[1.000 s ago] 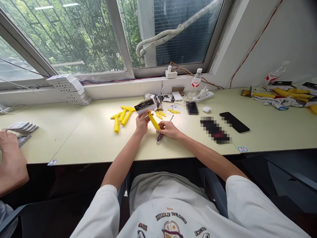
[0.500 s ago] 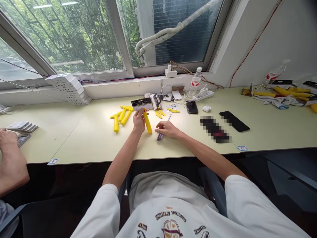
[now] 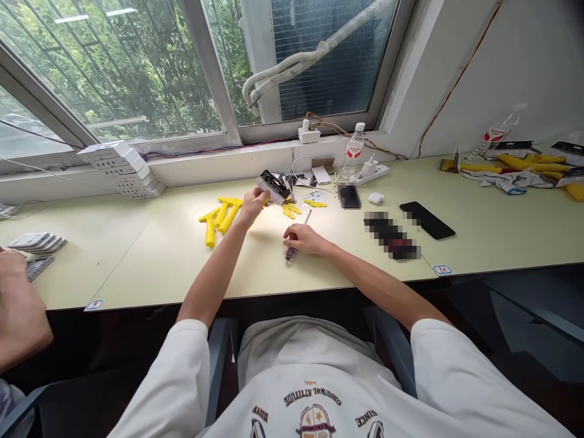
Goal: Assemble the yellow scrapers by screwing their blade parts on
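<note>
My left hand [image 3: 252, 208] is closed and raised over the table, gripping a yellow-handled tool. A black-and-white card box [image 3: 274, 186] sits at the tool's far end, tilted; only a sliver of yellow shows by my fingers, the rest hidden. In my right hand [image 3: 301, 238], fingers curled, is a screwdriver [image 3: 290, 254] with a clear purple handle. Its shaft points away from me and its handle end is near the table. Left of my left hand lie several yellow T-shaped handles [image 3: 223, 216]. Flat yellow pieces [image 3: 289, 210] lie beyond my right hand.
A water bottle [image 3: 353, 149], a power strip [image 3: 370, 173] and a white earbud case [image 3: 376, 198] stand farther back. To the right lies a black flat slab [image 3: 429, 220]. White boxes [image 3: 122, 164] are stacked at the window, and another person's arm [image 3: 20, 304] rests at the left.
My left hand has lifted slightly and turned the tool, so the box swings round to the right and the yellow handle is mostly hidden. My right hand keeps the screwdriver almost in place.
</note>
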`<state>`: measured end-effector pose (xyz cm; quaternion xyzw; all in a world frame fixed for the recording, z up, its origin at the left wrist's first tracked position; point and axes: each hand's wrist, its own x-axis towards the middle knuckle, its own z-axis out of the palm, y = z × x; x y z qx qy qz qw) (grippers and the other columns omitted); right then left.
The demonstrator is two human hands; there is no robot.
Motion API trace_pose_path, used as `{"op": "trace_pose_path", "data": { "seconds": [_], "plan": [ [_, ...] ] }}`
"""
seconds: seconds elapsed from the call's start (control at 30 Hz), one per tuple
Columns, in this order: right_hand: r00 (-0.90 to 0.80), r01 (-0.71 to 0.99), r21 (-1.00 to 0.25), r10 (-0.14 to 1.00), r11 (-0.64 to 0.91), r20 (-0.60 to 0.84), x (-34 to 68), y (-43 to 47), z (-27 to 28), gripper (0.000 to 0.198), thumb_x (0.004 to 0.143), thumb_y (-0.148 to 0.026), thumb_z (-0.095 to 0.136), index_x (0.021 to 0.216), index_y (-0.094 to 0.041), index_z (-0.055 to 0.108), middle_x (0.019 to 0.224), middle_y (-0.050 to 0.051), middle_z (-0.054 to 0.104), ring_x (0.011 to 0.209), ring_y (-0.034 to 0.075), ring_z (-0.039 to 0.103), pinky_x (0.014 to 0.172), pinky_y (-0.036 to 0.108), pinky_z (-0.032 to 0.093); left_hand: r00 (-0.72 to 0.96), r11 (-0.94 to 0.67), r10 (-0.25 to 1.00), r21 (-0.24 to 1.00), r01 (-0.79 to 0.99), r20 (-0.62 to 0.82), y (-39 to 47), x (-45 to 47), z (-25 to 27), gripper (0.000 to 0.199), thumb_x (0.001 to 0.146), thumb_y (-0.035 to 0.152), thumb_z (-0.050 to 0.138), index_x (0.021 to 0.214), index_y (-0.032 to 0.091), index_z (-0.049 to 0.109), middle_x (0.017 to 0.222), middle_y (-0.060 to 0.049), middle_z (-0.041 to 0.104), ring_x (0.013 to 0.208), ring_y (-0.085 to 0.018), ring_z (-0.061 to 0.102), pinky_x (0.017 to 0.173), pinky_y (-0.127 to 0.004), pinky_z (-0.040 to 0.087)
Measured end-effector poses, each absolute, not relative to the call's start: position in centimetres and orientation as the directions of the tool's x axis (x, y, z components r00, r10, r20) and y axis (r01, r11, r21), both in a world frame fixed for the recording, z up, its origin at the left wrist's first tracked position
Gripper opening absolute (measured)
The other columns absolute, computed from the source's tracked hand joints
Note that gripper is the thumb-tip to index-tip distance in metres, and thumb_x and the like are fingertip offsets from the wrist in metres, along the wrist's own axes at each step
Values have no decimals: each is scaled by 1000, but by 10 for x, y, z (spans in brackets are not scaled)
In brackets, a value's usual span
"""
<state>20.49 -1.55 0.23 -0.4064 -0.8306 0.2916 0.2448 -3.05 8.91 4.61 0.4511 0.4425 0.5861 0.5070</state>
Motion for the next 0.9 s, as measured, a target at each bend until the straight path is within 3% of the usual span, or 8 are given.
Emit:
{"op": "trace_pose_path", "data": {
  "seconds": [0.17,0.3,0.43,0.53,0.67,0.83,0.9],
  "plan": [
    [-553,545,-670,817,504,165,204,-17,3,8,103,-26,77,105,-19,81,99,4,75,87,17,66,81,30,46,-23,-14,1000,975,-222,9,136,-28,48,27,73,12,99,91,14,79,81,-10,77,68,-21,68,70,-34,57],
    [-555,554,-659,815,509,164,204,-18,5,7,104,-25,76,104,-19,80,100,4,75,86,17,65,82,30,45,80,27,997,990,-137,-16,171,-26,48,33,64,7,102,86,14,78,75,-10,75,66,-21,67,73,-35,57],
    [-563,553,-651,809,520,168,204,-18,7,7,104,-25,76,104,-20,80,101,5,74,89,18,65,83,31,45,-9,56,998,998,-3,-56,190,-20,45,34,65,10,99,86,20,74,78,-6,75,73,-25,73,80,-37,60],
    [-568,553,-648,806,524,166,204,-19,7,7,105,-26,76,104,-20,80,101,5,74,91,19,66,84,31,46,-89,11,996,996,84,-4,196,-19,41,34,66,13,99,84,22,71,81,-7,74,82,-31,77,86,-39,60],
    [-575,554,-638,800,535,170,204,-19,6,9,106,-26,75,103,-20,81,102,5,74,90,19,65,85,31,46,-93,-148,980,962,230,173,203,-23,36,39,66,18,100,88,26,69,91,-11,76,106,-34,76,101,-38,56],
    [-584,560,-628,795,540,164,204,-19,6,11,107,-27,74,104,-19,81,103,5,73,89,18,64,85,31,45,9,-218,965,780,586,263,194,-25,29,31,70,19,95,91,23,73,107,-21,77,137,-46,64,123,-49,42],
    [-583,565,-624,796,540,161,205,-19,7,11,107,-27,73,104,-19,81,103,5,73,90,17,64,85,30,45,67,-187,970,542,819,234,184,-25,27,26,88,33,85,108,20,77,130,-25,76,145,-47,58,127,-54,38]
  ]
}}
